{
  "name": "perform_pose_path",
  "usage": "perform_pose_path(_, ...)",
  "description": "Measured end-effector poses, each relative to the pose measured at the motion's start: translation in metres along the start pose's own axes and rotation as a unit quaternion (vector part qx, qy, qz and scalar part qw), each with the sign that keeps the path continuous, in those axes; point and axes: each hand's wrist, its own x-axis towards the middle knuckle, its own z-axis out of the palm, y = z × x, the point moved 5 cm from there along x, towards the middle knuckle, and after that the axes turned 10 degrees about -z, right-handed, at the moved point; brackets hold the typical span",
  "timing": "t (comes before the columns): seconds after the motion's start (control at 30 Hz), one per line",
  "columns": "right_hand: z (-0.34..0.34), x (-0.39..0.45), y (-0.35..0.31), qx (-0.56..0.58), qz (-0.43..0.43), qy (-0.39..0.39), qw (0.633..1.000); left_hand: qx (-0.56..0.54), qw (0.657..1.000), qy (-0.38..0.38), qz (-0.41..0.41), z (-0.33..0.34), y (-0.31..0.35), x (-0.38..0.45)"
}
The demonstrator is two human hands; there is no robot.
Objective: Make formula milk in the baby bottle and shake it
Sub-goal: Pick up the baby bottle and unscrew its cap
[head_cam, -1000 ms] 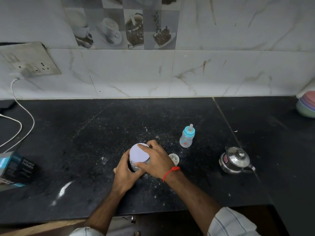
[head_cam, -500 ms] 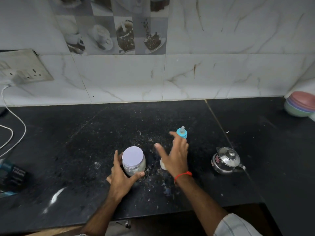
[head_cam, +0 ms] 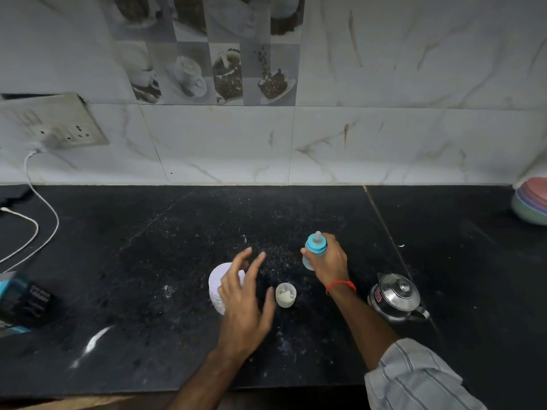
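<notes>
A small baby bottle [head_cam: 315,247] with a blue collar and clear teat stands on the black counter [head_cam: 165,250]. My right hand [head_cam: 330,261] grips it around the body from the right. My left hand [head_cam: 244,297] hovers with spread fingers above and just right of the formula jar [head_cam: 217,287], which has its white lid on. Whether the hand touches the jar I cannot tell. A small clear cap [head_cam: 285,295] holding a bit of white powder sits on the counter between my hands.
A steel kettle [head_cam: 395,297] stands right of my right forearm. Stacked coloured bowls [head_cam: 532,202] sit at the far right by the wall. A dark box [head_cam: 22,303] lies at the left edge, with a white cable [head_cam: 44,208] plugged into the wall socket [head_cam: 56,122]. Powder specks dust the counter.
My right hand left the jar lid, reached right and took hold of the baby bottle. My left hand let go of the jar's side and lifted above it.
</notes>
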Motion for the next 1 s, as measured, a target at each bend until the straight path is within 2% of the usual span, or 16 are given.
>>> perform_pose_path(0.1,-0.013,-0.018,-0.028,0.034,-0.051,-0.013,0.998,0.002,0.997,-0.065,-0.027,0.016,0.016,0.011)
perform_pose_path(0.2,-0.024,-0.043,-0.059,0.094,-0.063,-0.029,0.993,0.019,0.986,-0.148,-0.078,0.035,0.025,0.016)
perform_pose_path(0.3,-0.022,-0.069,-0.081,0.174,-0.064,-0.038,0.982,0.042,0.979,-0.168,-0.103,0.047,0.032,0.018)
perform_pose_path(0.37,-0.024,-0.078,-0.090,0.197,-0.078,-0.025,0.977,-0.002,0.979,-0.177,-0.105,0.050,0.035,0.016)
perform_pose_path(0.43,-0.030,-0.080,-0.093,0.218,-0.070,-0.029,0.973,-0.101,0.964,-0.210,-0.125,0.050,0.035,0.016)
perform_pose_path(0.5,-0.033,-0.081,-0.093,0.245,-0.067,-0.056,0.966,-0.131,0.951,-0.255,-0.117,0.047,0.035,0.019)
perform_pose_path(0.63,-0.033,-0.084,-0.098,0.294,-0.119,-0.151,0.936,-0.139,0.918,-0.364,-0.076,0.037,0.036,0.022)
perform_pose_path(0.77,-0.033,-0.087,-0.101,0.345,-0.140,-0.324,0.870,-0.146,0.900,-0.401,-0.086,0.025,0.031,0.017)
perform_pose_path(0.83,-0.035,-0.087,-0.103,0.338,-0.141,-0.385,0.847,-0.150,0.899,-0.403,-0.083,0.022,0.032,0.014)
perform_pose_path(0.9,-0.039,-0.082,-0.104,0.314,-0.124,-0.392,0.856,-0.149,0.907,-0.383,-0.086,0.019,0.031,0.016)
perform_pose_path(1.0,-0.051,-0.071,-0.100,0.283,-0.113,-0.302,0.903,-0.144,0.923,-0.340,-0.106,0.012,0.024,0.022)
